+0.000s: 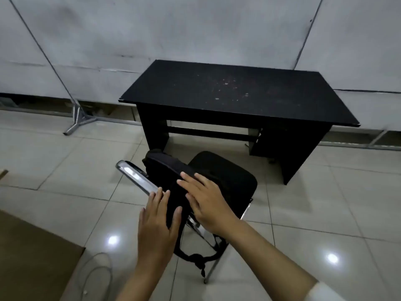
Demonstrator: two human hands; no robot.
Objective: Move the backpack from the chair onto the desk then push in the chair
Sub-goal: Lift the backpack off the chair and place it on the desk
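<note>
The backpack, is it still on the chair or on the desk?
On the chair. The backpack leans against the chair backrest; the desk top holds no bag.

Floor [325, 203] laid in pale glossy tiles; two ceiling-light reflections [113, 240] noted at 6 and 5 o'clock. Grey panelled wall [195, 29] seen across 12 o'clock, crossed by thin diagonal poles. Metal stand foot [77, 121] set at 9 o'clock. Brown board [32, 257] and loose cable [95, 276] recorded at 7 o'clock.

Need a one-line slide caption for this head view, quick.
Both hands, left hand and right hand, rest on the black backpack on the chair before the bare black desk.
</note>
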